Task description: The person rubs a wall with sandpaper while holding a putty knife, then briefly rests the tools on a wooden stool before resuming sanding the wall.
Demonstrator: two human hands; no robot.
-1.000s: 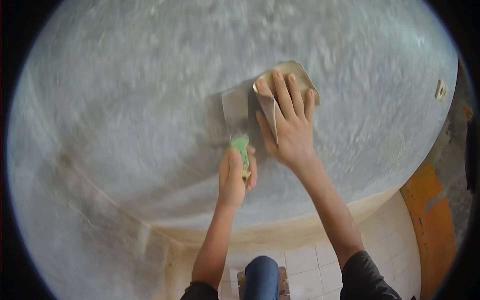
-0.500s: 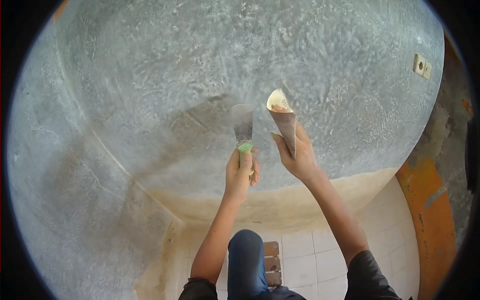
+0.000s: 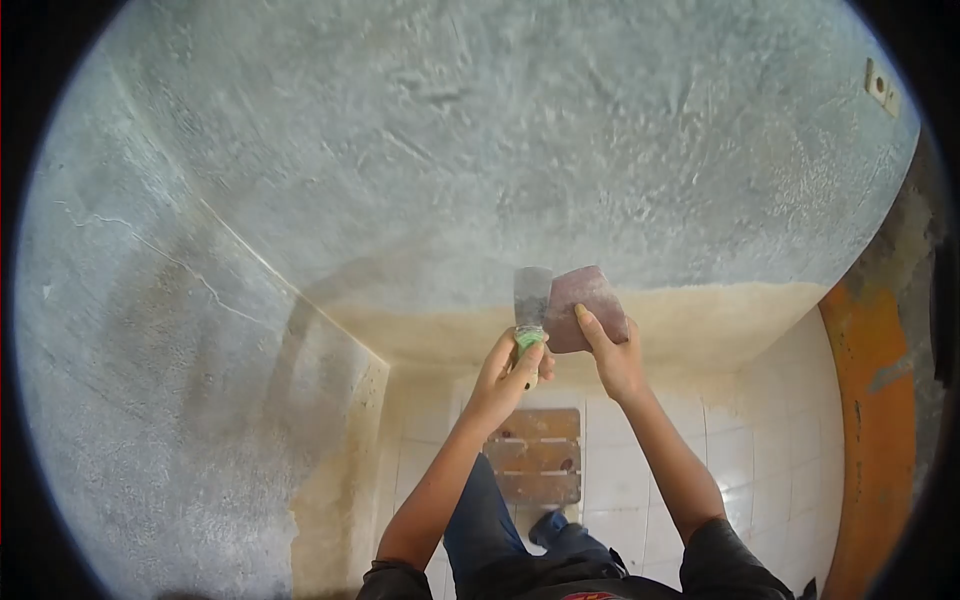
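Observation:
My left hand (image 3: 508, 372) is closed round the green handle of a putty knife (image 3: 532, 292), whose flat grey blade points up. Beside it, my right hand (image 3: 618, 358) pinches a folded piece of reddish-brown sandpaper (image 3: 588, 306), thumb on the gritty face and fingers behind. The sandpaper's left edge is right at the blade's right side in this view. Both are held up in front of the grey wall (image 3: 500, 150), around where its rough grey surface gives way to a beige lower band (image 3: 710, 325).
A slatted wooden stool (image 3: 535, 455) stands on white floor tiles (image 3: 625, 470) below my hands. To the left, another grey wall (image 3: 150, 400) with a crack meets the first at a corner. An electrical socket (image 3: 880, 85) sits upper right; an orange-painted edge (image 3: 870, 420) runs down the right.
Both hands have come lower and closer together. The sandpaper, curled into a cone before, is now flatter with its brown face showing. The view has tilted down, showing more stool and floor.

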